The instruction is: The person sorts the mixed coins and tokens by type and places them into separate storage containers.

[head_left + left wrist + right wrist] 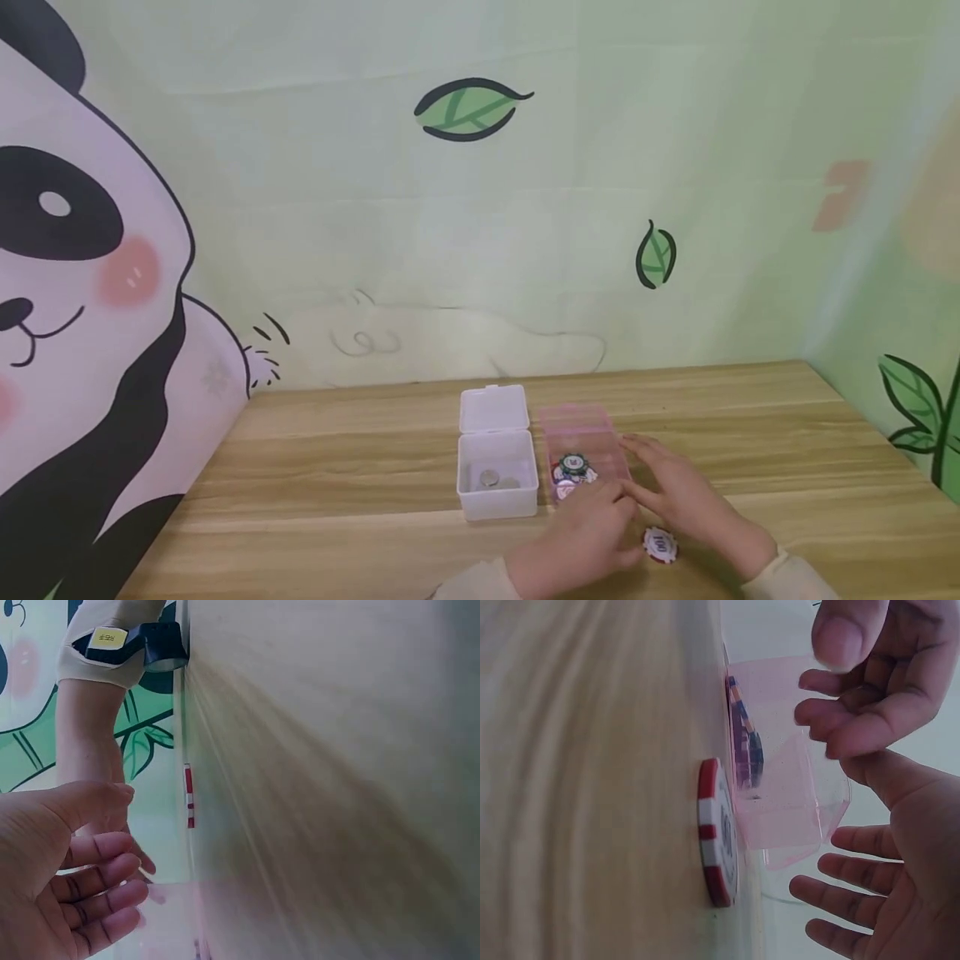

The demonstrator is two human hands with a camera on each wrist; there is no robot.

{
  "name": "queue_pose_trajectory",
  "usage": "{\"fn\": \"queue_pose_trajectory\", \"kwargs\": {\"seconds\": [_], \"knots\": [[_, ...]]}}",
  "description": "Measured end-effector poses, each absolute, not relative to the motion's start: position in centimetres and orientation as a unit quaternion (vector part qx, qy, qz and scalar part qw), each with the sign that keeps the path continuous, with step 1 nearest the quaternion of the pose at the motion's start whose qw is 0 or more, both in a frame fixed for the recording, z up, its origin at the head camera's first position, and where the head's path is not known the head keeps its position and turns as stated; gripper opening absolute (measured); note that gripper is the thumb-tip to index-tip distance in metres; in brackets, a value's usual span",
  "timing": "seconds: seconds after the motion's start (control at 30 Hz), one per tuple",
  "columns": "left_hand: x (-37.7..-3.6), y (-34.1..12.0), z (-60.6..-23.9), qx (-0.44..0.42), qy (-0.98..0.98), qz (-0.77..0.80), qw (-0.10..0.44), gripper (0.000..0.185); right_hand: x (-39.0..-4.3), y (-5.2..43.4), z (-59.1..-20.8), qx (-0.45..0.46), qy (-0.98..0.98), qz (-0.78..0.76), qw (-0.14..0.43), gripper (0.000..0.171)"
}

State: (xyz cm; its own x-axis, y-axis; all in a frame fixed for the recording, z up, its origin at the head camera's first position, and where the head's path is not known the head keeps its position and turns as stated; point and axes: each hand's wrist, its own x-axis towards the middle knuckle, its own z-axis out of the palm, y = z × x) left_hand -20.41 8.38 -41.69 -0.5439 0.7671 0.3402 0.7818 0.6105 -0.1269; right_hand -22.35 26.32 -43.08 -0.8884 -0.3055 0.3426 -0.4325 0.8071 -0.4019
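Note:
A pink transparent box [585, 417] stands on the table with several poker chips [573, 464] inside. Over its near right corner is my left hand [581, 537], fingers loosely bent, nothing visible in them. My right hand [686, 496] is at the box's right side with its fingers spread; in the right wrist view that hand [922, 877] holds nothing, and its thumb meets or overlaps the left hand [889, 697]. Whether either hand touches the box I cannot tell. A red-and-white poker chip [661, 545] marked 100 lies flat on the table between my wrists.
Left of the pink box stands a white plastic box [497, 504] with its lid [493, 410] tipped back and a few coins [490, 477] inside. The wood-grain table [360, 467] meets a printed cloth backdrop [337, 208] with a panda at its far and left sides.

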Motion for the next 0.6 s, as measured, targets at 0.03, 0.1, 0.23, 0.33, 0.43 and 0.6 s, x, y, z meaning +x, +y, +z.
{"fn": "queue_pose_trajectory", "kwargs": {"seconds": [0.03,0.1,0.23,0.33,0.43,0.6], "knots": [[-20.4,8.6,-41.8,-0.438,-0.88,-0.019,0.182,0.024,-22.4,26.4,-43.1,0.198,-0.941,0.239,0.133,0.055],[-20.5,9.0,-41.9,-0.434,-0.882,-0.015,0.183,0.022,-22.3,26.4,-43.0,0.2,-0.941,0.239,0.135,0.054],[-20.3,9.9,-42.5,-0.423,-0.888,-0.021,0.179,0.024,-22.3,26.6,-43.0,0.201,-0.939,0.245,0.13,0.054],[-20.0,10.3,-42.9,-0.41,-0.893,-0.012,0.183,0.031,-22.3,26.6,-42.9,0.203,-0.937,0.257,0.123,0.055],[-19.8,10.7,-43.5,-0.398,-0.899,-0.003,0.184,0.038,-22.3,26.6,-42.8,0.205,-0.935,0.268,0.113,0.055],[-19.8,11.1,-44.2,-0.381,-0.908,-0.016,0.175,0.039,-22.3,26.7,-42.5,0.203,-0.935,0.272,0.107,0.055]]}}
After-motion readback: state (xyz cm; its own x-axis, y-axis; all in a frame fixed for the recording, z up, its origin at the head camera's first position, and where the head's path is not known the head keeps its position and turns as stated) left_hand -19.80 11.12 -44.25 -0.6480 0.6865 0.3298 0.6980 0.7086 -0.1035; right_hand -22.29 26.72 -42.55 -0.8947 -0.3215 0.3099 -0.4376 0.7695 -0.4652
